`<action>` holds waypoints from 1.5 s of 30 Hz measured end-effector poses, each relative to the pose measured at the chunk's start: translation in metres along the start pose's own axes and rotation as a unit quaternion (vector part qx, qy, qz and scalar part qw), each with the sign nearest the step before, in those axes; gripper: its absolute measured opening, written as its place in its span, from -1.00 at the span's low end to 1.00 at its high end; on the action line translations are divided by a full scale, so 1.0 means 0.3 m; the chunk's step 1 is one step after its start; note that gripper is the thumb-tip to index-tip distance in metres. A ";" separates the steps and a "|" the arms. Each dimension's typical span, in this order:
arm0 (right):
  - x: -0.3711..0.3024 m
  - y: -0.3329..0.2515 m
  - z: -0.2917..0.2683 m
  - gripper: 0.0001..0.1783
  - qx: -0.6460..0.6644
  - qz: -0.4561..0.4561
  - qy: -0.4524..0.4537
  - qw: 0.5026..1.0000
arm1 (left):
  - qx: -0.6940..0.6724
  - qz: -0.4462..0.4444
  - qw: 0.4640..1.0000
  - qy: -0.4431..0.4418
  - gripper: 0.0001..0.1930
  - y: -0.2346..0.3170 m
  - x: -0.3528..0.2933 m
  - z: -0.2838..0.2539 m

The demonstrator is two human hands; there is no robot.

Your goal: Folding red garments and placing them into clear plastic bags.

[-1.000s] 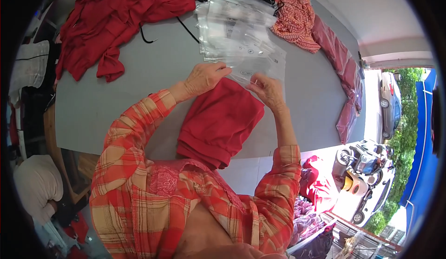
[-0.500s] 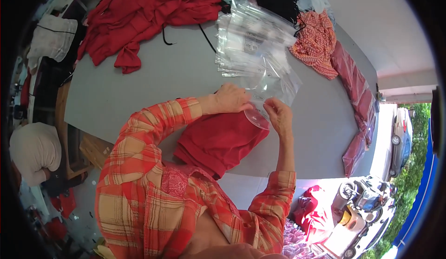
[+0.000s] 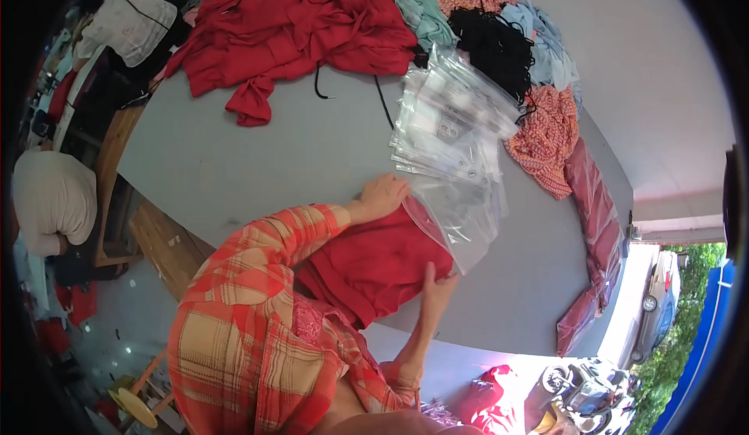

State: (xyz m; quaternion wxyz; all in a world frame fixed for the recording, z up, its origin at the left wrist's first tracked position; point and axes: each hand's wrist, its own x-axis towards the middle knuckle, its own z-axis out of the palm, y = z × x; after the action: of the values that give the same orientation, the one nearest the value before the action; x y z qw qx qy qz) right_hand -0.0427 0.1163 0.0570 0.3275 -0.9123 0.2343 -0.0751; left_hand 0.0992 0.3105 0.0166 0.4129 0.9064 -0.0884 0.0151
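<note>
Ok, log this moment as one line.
left hand: on folded red cloth garment | right hand: on garment's edge | clear plastic zip bag: over garment's far end | surface: grey table

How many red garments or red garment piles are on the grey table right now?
2: a folded red garment between the left hand and right hand, and a red heap at the far edge. The heap may hide several.

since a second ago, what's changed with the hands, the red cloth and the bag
The folded red garment now has its far end inside the mouth of the clear plastic bag; earlier both hands were at that edge. The right hand has dropped to the garment's near right side. The left hand stays at the bag mouth. The garment heaps and the bag stack on the grey table are unchanged.
</note>
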 end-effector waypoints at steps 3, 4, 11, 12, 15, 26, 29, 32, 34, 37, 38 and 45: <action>0.029 0.065 0.178 -0.39 -0.110 -0.167 0.119 0.973 | -0.028 -0.005 0.999 -0.018 -0.77 0.037 -0.055 0.034; 0.070 0.039 0.193 -0.42 -0.061 -0.189 0.077 0.977 | -0.028 -0.023 0.999 0.001 -0.77 0.029 -0.076 0.036; 0.314 -0.026 0.272 -0.46 -0.059 -0.376 -0.173 0.909 | -0.177 -0.118 0.976 0.052 -0.70 -0.015 -0.244 0.027; 0.298 -0.083 0.307 -0.45 -0.043 -0.420 -0.203 0.883 | -0.166 -0.147 0.972 0.081 -0.69 -0.009 -0.309 0.002; 0.223 -0.183 0.268 -0.35 -0.074 -0.485 -0.238 0.838 | -0.169 -0.208 0.953 0.140 -0.69 0.000 -0.431 0.036; 0.054 -0.124 0.169 0.20 -0.203 -0.523 -0.341 0.754 | -0.163 -0.269 0.847 0.429 -0.70 0.115 -0.578 0.243; -0.003 -0.149 0.168 0.17 -0.309 -0.563 -0.345 0.685 | -0.170 -0.322 0.827 0.427 -0.68 0.148 -0.640 0.243; 0.094 -0.054 0.275 0.12 -0.260 -0.618 -0.268 0.691 | -0.177 -0.318 0.849 0.385 -0.71 0.212 -0.589 0.220; 0.087 -0.049 0.322 -0.08 -0.101 -0.646 -0.305 0.692 | -0.118 -0.339 0.856 0.372 -0.75 0.255 -0.628 0.176; 0.160 -0.064 0.317 -0.12 -0.116 -0.604 -0.322 0.720 | -0.002 -0.322 0.921 0.218 -0.75 0.311 -0.566 0.070; 0.167 -0.069 0.329 -0.14 -0.121 -0.586 -0.339 0.726 | 0.000 -0.321 0.921 0.220 -0.75 0.317 -0.566 0.037; 0.133 -0.139 0.146 -0.21 -0.048 -0.604 -0.412 0.681 | 0.248 -0.187 0.878 0.365 -0.79 0.185 -0.569 0.037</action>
State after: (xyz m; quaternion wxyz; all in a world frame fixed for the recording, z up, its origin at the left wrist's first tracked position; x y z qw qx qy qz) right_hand 0.0208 0.1503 0.0488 0.2308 -0.8089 -0.5226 0.1387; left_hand -0.0787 0.2917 0.0334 0.1730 0.9088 0.2463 0.2890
